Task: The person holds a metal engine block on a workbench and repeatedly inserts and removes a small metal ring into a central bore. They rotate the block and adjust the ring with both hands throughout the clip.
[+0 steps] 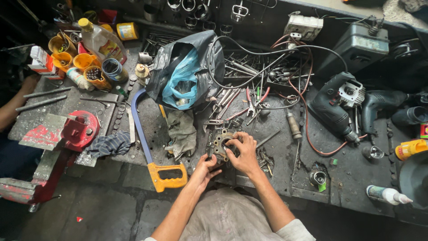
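Note:
A round metal machine part (221, 141) with a central bore and small holes lies on the dark, oily workbench (285, 160). My right hand (243, 151) rests over its right side, fingers curled on the rim. My left hand (206, 167) grips its lower left edge from below. Both hands hold the part against the bench top.
A hacksaw with a yellow handle (166, 175) lies to the left, beside a grey rag (182, 129). A black and blue plastic bag (185, 71), loose hand tools (249, 105), a power drill (334, 107), a red vise (76, 131) and yellow cups (84, 62) crowd the bench. Another person's arm (13, 107) shows far left.

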Available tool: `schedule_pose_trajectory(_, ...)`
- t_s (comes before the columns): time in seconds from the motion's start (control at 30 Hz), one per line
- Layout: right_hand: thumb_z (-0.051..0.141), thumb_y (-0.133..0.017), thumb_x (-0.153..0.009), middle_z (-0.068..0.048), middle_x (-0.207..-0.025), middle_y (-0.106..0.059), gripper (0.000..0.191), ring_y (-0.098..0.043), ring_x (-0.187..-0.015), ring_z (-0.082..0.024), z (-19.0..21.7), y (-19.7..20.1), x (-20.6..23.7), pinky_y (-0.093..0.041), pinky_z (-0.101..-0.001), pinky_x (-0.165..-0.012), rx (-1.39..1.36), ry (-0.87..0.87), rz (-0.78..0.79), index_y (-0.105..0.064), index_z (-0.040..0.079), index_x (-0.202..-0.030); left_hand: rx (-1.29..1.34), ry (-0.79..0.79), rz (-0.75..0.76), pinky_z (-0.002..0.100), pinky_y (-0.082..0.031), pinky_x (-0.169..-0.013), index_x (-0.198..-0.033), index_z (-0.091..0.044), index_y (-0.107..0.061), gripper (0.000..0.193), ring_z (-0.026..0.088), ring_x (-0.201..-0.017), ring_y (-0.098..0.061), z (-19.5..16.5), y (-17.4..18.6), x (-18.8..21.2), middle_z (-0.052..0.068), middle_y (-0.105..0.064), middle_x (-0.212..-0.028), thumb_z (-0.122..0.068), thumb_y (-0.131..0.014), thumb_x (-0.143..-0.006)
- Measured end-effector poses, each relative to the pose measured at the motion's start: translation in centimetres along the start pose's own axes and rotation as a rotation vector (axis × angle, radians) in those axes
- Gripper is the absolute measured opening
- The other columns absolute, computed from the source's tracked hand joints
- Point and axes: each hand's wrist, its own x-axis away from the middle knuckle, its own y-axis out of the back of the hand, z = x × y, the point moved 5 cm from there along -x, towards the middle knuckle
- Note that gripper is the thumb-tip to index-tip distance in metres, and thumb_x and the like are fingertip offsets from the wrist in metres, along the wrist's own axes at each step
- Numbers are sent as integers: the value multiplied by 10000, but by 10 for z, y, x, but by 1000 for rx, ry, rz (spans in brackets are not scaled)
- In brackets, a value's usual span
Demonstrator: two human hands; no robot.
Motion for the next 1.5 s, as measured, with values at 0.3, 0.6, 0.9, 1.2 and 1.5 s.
schedule_pose_trajectory(0.3, 231, -796, -737, -56, -1201, -559, 248, -497, -1144, -272, 0, 1, 0, -343, -438, -966, 9, 10, -6, -745, 176, -974, 14, -12, 8, 474, -532, -909, -1444, -118, -397, 699, 256, -1080, -678, 1, -1, -1, 75, -679, -1178, -165, -740, -837)
schedule_pose_trajectory(0.6, 224, -798, -733, -54, -1191, -563, 253, -500, -1139, -268, 0, 0, 0, -346, -435, -960, 0, 15, 0, -744, 173, -975, -21, -25, 34, 442, -531, -883, -1403, -89, -468, 626, 226, -1062, -691, -2, -1, 2, 47, -692, -1150, -182, -734, -845)
schedule_pose_trajectory(0.9, 224, -800, -730, -54, -1190, -564, 250, -502, -1142, -274, -3, -1, 3, -350, -438, -964, 1, 21, -13, -743, 175, -968, -8, 1, -20, 444, -550, -884, -1441, -142, -396, 703, 222, -1058, -682, 3, 2, -1, 40, -684, -1144, -149, -736, -826)
schedule_pose_trajectory(1.2, 222, -801, -723, -53, -1183, -567, 242, -500, -1138, -277, -6, -3, 3, -351, -438, -967, 4, 10, -13, -743, 175, -954, -16, -15, -9, 437, -553, -873, -1482, -100, -385, 748, 197, -1043, -669, 4, 1, -1, 35, -670, -1139, -174, -753, -835)
schedule_pose_trajectory(1.5, 228, -798, -732, -52, -1176, -567, 230, -504, -1130, -278, -5, -3, 3, -353, -438, -962, 11, 9, -19, -740, 171, -947, -17, -7, -9, 446, -549, -882, -1475, -113, -375, 743, 219, -1055, -683, 3, 1, -2, 45, -686, -1138, -162, -739, -828)
